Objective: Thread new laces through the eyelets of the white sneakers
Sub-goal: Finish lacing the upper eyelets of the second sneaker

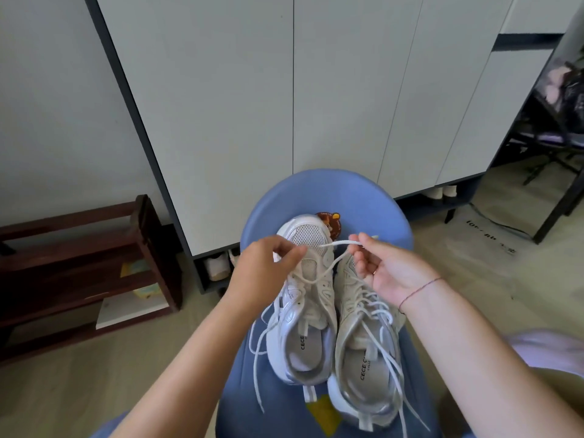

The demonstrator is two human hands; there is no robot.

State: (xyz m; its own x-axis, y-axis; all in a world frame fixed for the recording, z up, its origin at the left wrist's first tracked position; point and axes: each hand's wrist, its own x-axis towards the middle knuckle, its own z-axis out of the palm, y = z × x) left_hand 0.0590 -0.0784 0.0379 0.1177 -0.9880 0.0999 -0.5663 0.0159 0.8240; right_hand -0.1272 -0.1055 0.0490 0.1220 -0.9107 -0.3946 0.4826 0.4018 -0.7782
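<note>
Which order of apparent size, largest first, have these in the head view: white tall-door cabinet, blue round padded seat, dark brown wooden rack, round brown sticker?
1. White tall-door cabinet
2. Blue round padded seat and dark brown wooden rack: look alike; seat is nearer, so unranked
3. Round brown sticker

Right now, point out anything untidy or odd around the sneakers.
Nothing looks damaged or spilled. Loose lace ends trail untied from the right sneaker across the blue seat toward its near edge, and the left sneaker is only partly laced.
</note>
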